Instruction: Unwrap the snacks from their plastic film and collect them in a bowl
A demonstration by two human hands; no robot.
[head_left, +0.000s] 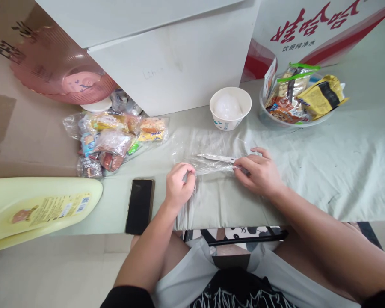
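Black shirt [240, 284] is worn; in front of the cup [220, 122], clear plastic [213, 167] is pinched by left hand [179, 183] and right hand [259, 172].

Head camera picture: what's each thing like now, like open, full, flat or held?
Left hand: pinching crinkly clear plastic film
Right hand: pinching the film
Film: stretched between both hands
Thin white stick: one end at the right hand
Black rectangular phone: lying flat, screen dark
White round paper bowl: upright, open, something whitish inside
Clear round plastic bowl: upright, full of colourful snack packets
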